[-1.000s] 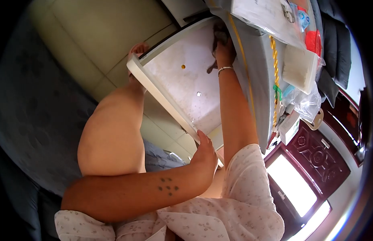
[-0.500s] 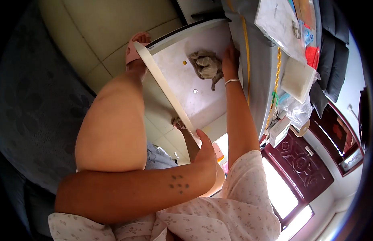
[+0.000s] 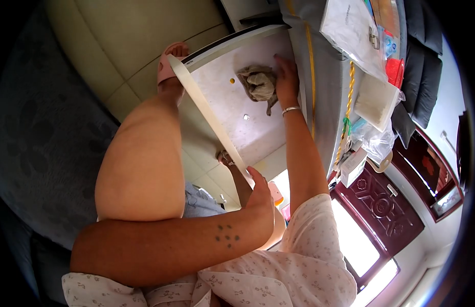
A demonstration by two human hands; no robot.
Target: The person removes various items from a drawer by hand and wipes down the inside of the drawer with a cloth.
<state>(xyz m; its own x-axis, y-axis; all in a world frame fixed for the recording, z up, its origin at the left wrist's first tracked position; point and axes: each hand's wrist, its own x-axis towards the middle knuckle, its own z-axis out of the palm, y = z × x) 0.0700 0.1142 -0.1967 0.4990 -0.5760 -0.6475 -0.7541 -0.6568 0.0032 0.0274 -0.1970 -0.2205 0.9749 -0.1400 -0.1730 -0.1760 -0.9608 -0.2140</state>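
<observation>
A white drawer (image 3: 222,110) with a cream front panel stands pulled out before me. In it lies a crumpled grey-brown cloth (image 3: 261,87); a small yellow round thing (image 3: 232,81) and a small whitish bit (image 3: 246,117) sit nearby. My right hand (image 3: 287,82), with a bracelet at the wrist, is inside the drawer beside the cloth, fingers stretched out and nothing visible in them. My left hand (image 3: 260,192) holds the near end of the drawer's front panel, some of its fingers hidden.
A grey cover with yellow trim (image 3: 319,92) hangs to the right of the drawer. On top are a clear plastic bag (image 3: 375,138), a white container (image 3: 375,100) and a red item (image 3: 394,71). My leg (image 3: 143,158) is at the left, above tiled floor.
My right hand has shifted slightly from the drawer's right side toward its interior, showing more of its fingers. My left hand stays at the front panel; the cloth looks almost unchanged.
</observation>
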